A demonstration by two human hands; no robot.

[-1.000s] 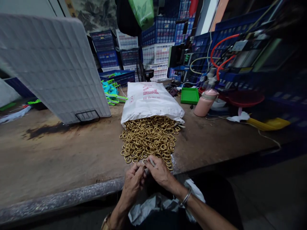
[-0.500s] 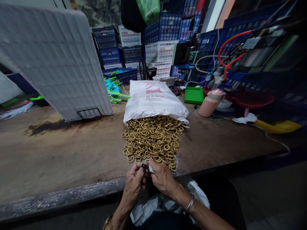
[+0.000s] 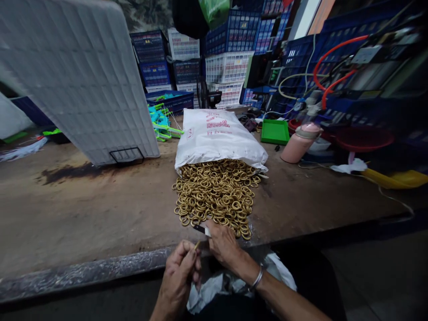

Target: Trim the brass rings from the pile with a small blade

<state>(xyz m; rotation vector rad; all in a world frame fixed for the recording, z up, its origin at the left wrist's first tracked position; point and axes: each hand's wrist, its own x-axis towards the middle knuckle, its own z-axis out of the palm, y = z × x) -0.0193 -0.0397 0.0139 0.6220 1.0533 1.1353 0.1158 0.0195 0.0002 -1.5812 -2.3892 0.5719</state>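
A gold-coloured ring (image 3: 197,245), seen edge-on, is pinched between the thumb and fingers of my left hand (image 3: 180,269), just off the table's front edge. My right hand (image 3: 224,243) is closed around a small knife (image 3: 200,229) with a dark blade and a pale handle; its blade points left, apart from the held ring. Right beyond the knife lies a heap of gold rings (image 3: 214,191). They spill from the mouth of a white sack (image 3: 217,133) with red print, lying on the table (image 3: 133,209).
At the left a tall white padded panel (image 3: 90,84) stands on the table. Teal and lime-green plastic pieces (image 3: 162,122) lie behind it. A green tray (image 3: 274,132), a pink bottle (image 3: 297,145) and a yellow scoop-like piece (image 3: 397,178) are at the right. Stacked crates (image 3: 227,67) fill the back.
My hands have come apart: the left drew back toward me and left with the ring, while the knife in my right hand stays near the heap. The camera view has shifted slightly.
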